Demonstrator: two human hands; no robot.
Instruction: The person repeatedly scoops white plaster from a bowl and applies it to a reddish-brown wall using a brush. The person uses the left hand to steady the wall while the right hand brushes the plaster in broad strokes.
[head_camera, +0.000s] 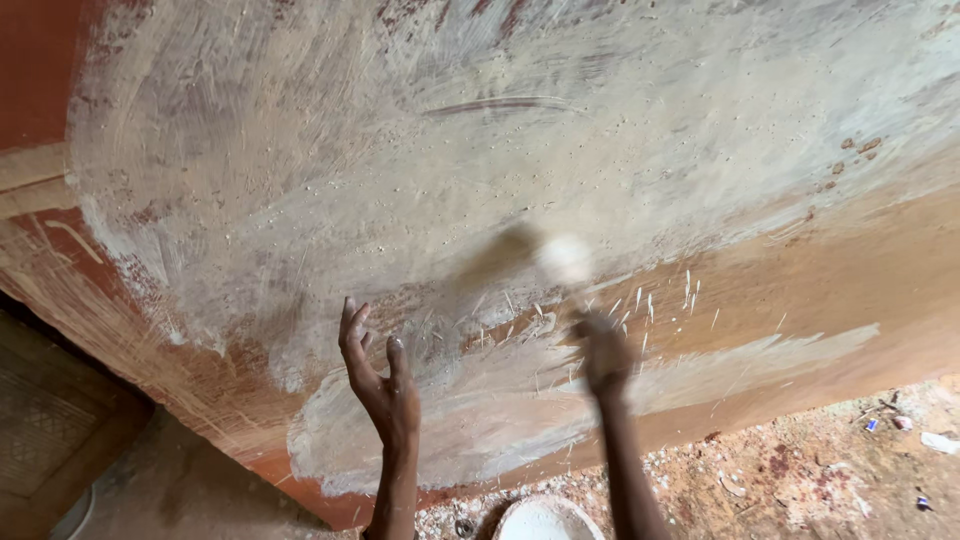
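White-tipped blurry brush (560, 262) sat at the wall's six o'clock, gripped in the closed right hand (604, 352). Left hand (385, 385), at its nine o'clock, was spread and empty. Long, even strokes over the reddish whitewashed wall (300, 180) would have worked best.

Left hand (378, 378) was raised open, fingers spread, near whitewashed reddish wall (480, 150). Right hand (603, 352) was blurred, closed on brush (563, 260) whose pale head was held against wall. White splatter was seen beside brush. White bucket (545, 520) was stood below, between forearms.

Whitewashed wall (480, 150) close ahead
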